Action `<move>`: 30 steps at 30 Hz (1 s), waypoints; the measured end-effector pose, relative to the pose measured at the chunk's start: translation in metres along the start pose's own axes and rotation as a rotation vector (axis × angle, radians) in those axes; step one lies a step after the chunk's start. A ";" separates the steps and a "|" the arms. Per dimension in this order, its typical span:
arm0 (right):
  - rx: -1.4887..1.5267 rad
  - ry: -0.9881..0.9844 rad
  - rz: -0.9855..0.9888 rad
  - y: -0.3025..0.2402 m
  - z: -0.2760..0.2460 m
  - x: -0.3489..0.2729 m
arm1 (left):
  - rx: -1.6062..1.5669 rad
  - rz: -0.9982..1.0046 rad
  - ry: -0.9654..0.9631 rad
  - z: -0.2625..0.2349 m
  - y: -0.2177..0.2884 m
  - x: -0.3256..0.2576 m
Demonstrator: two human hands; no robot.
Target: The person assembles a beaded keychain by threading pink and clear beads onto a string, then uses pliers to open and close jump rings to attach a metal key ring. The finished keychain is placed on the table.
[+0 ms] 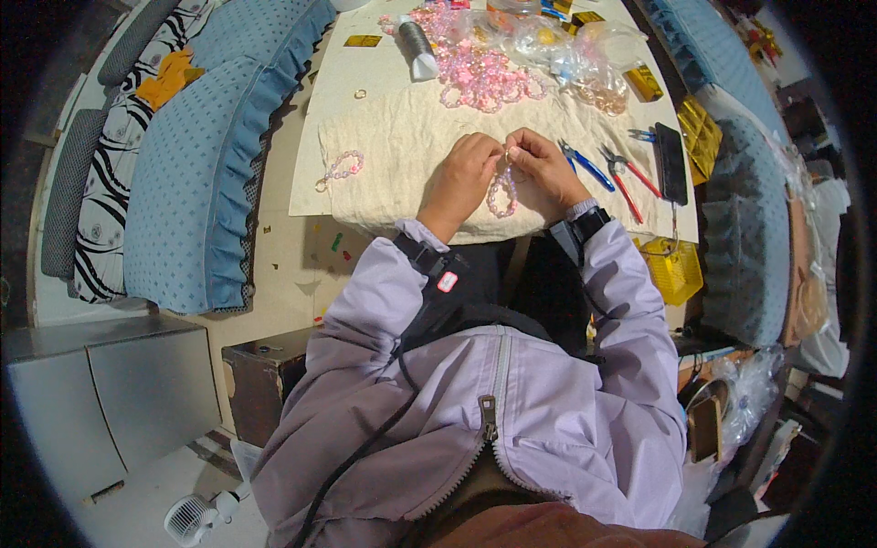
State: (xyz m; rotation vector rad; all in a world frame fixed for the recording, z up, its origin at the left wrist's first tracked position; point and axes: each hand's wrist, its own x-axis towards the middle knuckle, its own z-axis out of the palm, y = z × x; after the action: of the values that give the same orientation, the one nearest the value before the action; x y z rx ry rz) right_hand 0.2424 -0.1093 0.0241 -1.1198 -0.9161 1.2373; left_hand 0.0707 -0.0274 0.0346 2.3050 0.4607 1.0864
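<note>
My left hand (468, 173) and my right hand (546, 164) meet over the cloth near the table's front edge, fingers pinched together. From between them hangs a beaded loop (501, 201) of pinkish-purple beads. A small gold-coloured piece shows at its top, partly hidden by the fingertips. To the left on the cloth lies a second beaded loop (346, 165) with a gold ring (322, 185) at its end. Beyond my hands is a heap of pink beaded strands (480, 78). Just right of my right hand lie blue-handled pliers (589, 166) and red-handled pliers (628, 183).
A beige cloth (393, 128) covers the table's near part. At the back stand a grey thread spool (417, 50) and clear plastic bags (585, 55). A black phone (671, 164) lies at the right edge. A yellow basket (671, 272) is below it. Blue-covered seats (187, 192) flank the table.
</note>
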 end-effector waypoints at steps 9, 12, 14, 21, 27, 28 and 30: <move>-0.124 0.011 -0.102 0.009 -0.004 0.005 | -0.153 -0.252 -0.083 -0.001 0.005 -0.005; -0.300 0.013 -0.174 0.004 -0.007 0.003 | -0.493 -0.473 -0.122 0.002 0.000 -0.005; -0.394 -0.001 -0.231 -0.005 -0.007 0.000 | -0.745 -0.512 -0.112 0.002 -0.006 -0.001; -0.609 0.025 -0.397 -0.047 0.007 -0.014 | -0.960 -0.497 -0.194 -0.011 0.002 0.011; -0.765 0.071 -0.568 -0.074 0.024 -0.029 | -1.062 -0.498 -0.192 -0.020 0.015 0.019; -0.779 0.083 -0.593 -0.076 0.028 -0.032 | -1.087 -0.498 -0.186 -0.020 0.017 0.020; -0.851 0.110 -0.600 -0.080 0.033 -0.039 | -1.154 -0.533 -0.189 -0.022 0.021 0.021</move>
State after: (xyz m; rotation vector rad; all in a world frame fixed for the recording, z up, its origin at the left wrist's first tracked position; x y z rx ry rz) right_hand 0.2245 -0.1419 0.1118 -1.3817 -1.6131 0.2630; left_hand 0.0679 -0.0259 0.0715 1.1433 0.2333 0.5851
